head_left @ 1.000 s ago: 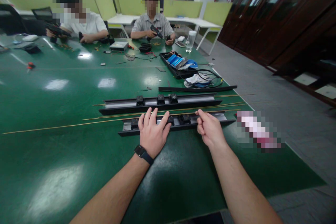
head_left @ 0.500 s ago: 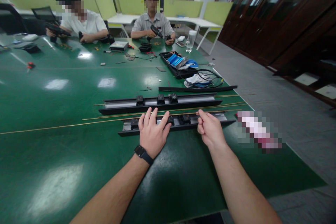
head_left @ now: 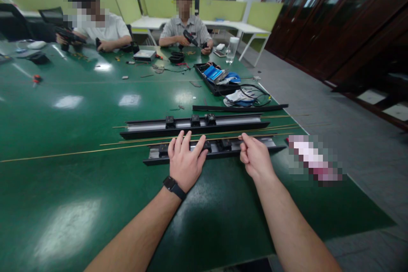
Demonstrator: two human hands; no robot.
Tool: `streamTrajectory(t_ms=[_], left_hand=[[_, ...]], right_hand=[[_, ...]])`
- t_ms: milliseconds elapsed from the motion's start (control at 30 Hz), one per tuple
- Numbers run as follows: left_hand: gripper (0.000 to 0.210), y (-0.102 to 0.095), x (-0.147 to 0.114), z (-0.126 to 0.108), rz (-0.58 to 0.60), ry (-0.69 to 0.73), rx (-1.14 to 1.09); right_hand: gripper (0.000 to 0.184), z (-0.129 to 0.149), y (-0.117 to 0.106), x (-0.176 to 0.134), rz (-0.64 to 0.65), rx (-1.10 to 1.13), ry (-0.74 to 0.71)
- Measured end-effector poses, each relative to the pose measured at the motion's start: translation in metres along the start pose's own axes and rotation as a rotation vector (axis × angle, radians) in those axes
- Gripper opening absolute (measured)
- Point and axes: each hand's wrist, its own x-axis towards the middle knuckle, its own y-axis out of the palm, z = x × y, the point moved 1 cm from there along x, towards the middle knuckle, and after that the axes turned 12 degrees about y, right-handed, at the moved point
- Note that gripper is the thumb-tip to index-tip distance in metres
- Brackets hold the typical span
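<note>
Fingers spread, my left hand lies over the near black channel rail. It covers part of the rail's pale inside and some of the small black blocks set in it. My right hand is closed in a pinch above the right part of that rail, on a long thin brass-coloured rod. The rod runs left under or past my left fingers and out of view. Just beyond lies a second black channel rail, with several black blocks along it and more thin rods beside it.
A black strip lies behind the rails. Farther back are gloves with a black cable and a black tray holding blue items. A blurred pink-and-white object lies near the right table edge. Two people sit across, each holding a drill-like tool.
</note>
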Motion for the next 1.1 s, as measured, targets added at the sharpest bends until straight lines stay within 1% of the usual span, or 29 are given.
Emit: streamTrajectory(t_ms=[233, 667, 1100], left_hand=[[0.043, 0.0001, 0.0009, 0.0002, -0.002, 0.003, 0.0], [0.044, 0.0001, 0.0001, 0.0001, 0.005, -0.001, -0.002], [0.044, 0.0004, 0.0002, -0.0001, 0.004, -0.004, -0.001]], right_hand=[[0.028, 0.0003, 0.0001, -0.0008, 0.035, -0.032, 0.003], [0.027, 0.0003, 0.0011, 0.0, -0.017, 0.001, -0.009], [0.029, -0.0002, 0.0002, -0.0002, 0.009, -0.018, -0.001]])
